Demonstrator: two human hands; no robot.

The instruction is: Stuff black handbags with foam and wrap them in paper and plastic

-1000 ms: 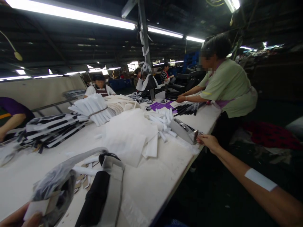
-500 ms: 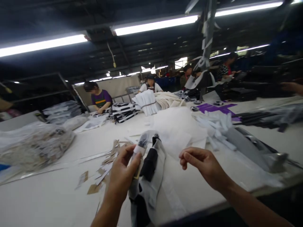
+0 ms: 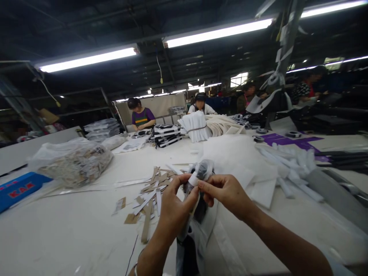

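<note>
My left hand point(image 3: 176, 203) is closed around the upper part of a grey and black fabric piece point(image 3: 188, 249), with the thumb at a white band point(image 3: 193, 179) on it. From the other side, my right hand point(image 3: 228, 193) pinches at the edge of that same band. The two hands almost meet there. A rounded, clear-looking grey end point(image 3: 205, 168) sticks up beyond the fingers. The lower part of the fabric hangs down toward the table's near edge. Paper and cardboard strips point(image 3: 149, 201) lie scattered left of my hands.
On the white table point(image 3: 86, 226) lie a bulging plastic bag point(image 3: 76, 161) and a blue box point(image 3: 24, 189) at left. White sheets point(image 3: 230, 153), white rolled strips point(image 3: 290, 168) and purple fabric point(image 3: 276, 140) lie at right. Several co-workers sit beyond.
My right hand has moved left and taken hold at the white band, where it was apart before. The view has turned left, bringing more of the blue box into sight.
</note>
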